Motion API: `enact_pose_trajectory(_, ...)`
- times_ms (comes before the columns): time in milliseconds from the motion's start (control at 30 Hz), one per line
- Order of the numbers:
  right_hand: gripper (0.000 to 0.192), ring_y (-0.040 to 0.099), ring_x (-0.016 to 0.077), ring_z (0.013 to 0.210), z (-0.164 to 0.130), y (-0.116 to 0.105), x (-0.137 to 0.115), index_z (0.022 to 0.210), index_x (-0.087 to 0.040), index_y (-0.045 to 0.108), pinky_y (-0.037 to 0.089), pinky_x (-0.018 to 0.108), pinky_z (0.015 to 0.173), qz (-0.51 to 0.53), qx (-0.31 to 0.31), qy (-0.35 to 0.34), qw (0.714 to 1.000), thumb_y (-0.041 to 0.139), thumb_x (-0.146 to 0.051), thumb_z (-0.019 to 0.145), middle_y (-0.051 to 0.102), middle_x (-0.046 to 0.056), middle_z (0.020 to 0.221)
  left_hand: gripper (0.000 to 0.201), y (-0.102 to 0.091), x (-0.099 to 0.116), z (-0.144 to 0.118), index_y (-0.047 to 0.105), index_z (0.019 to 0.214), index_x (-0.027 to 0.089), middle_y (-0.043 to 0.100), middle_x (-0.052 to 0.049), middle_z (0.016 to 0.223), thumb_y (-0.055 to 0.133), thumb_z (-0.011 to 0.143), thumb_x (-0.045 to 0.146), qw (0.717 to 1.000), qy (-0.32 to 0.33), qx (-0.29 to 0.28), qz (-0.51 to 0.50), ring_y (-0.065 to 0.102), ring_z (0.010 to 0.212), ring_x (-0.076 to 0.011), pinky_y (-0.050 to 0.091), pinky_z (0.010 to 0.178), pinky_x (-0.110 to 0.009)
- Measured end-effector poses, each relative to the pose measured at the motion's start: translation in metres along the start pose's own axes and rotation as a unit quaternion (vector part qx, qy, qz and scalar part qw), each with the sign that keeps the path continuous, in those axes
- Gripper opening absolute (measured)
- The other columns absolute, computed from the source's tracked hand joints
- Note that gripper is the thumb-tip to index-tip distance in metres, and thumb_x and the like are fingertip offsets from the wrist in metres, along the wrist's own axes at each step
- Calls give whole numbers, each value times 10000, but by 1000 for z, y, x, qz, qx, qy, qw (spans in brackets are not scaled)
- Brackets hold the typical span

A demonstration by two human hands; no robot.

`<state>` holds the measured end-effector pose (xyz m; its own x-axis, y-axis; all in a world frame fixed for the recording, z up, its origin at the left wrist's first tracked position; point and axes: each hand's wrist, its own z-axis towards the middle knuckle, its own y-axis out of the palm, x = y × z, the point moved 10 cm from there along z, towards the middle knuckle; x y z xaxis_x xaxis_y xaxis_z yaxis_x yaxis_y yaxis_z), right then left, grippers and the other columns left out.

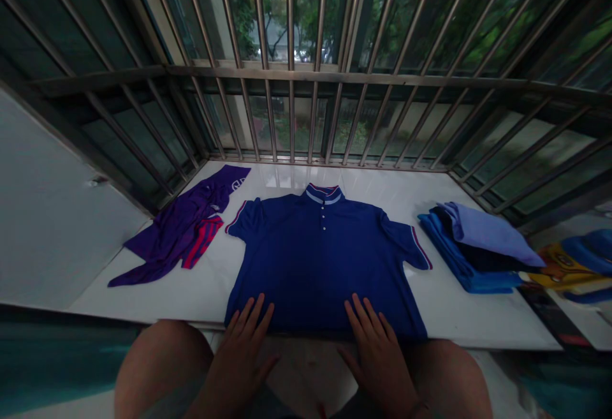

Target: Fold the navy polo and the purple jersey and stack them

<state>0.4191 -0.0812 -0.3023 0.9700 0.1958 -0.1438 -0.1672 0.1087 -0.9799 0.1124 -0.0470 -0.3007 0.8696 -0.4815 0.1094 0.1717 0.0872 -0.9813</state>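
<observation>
A navy blue polo shirt (320,259) lies spread flat, front up, collar toward the window. White and red trim edges its collar and sleeves, and its bottom edge reaches the front of the white ledge. My left hand (243,336) rests flat on the lower left part of the shirt, fingers stretched out. On the lower right part lies my right hand (375,339), also flat with its fingers apart. Neither hand grips the cloth.
A crumpled purple garment (176,231) with red stripes lies left on the white ledge (459,326). Folded blue and lavender clothes (478,247) are stacked at the right, beside a yellow and blue item (578,259). Metal bars (306,76) enclose the window behind.
</observation>
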Motion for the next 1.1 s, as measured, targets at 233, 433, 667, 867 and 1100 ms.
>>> enact_pose_trajectory(233, 447, 707, 338, 1263, 8, -30, 1, 1442, -298, 723, 564, 488, 996, 28, -13, 9, 999, 555, -510, 1086, 713, 111, 1490, 504, -21, -14, 18, 663, 1528, 266, 656, -115, 1591, 581, 1065, 446, 998, -16, -8, -60, 667, 1410, -347, 588, 1154, -527)
enact_pose_trajectory(433, 472, 537, 346, 1503, 118, -70, 60, 1423, -193, 723, 382, 568, 1263, -12, 27, 43, 999, 415, -407, 1137, 626, 154, 1593, 437, -65, -18, 150, 690, 1424, 164, 705, -164, 1509, 408, 1141, 344, 992, 24, 54, -115, 663, 1411, -298, 517, 1235, -532)
enact_pose_trajectory(667, 686, 274, 342, 1684, 166, -32, 166, 1737, -200, 389, 252, 604, 1347, -39, -93, 247, 964, 364, -516, 1129, 291, 104, 1821, 637, -10, -33, 249, 471, 1687, 205, 332, -146, 1808, 443, 1129, 512, 994, -74, -78, -36, 316, 1679, -368, 285, 1347, -642)
enact_pose_trajectory(867, 792, 330, 374, 1659, 96, -27, 202, 1745, -131, 359, 292, 570, 1335, -65, -17, 289, 955, 338, -603, 1110, 330, 170, 1799, 713, 6, -78, 189, 389, 1737, 254, 277, -107, 1829, 407, 1116, 605, 992, -125, -33, 0, 289, 1692, -346, 258, 1356, -631)
enact_pose_trajectory(1100, 717, 552, 412, 1483, 10, -35, 159, 1685, -188, 485, 500, 603, 1167, -88, 56, 222, 970, 349, -594, 1110, 493, 178, 1707, 740, 8, -74, 98, 414, 1728, 240, 309, -137, 1817, 495, 1081, 590, 994, -108, -11, 24, 338, 1666, -398, 350, 1312, -633)
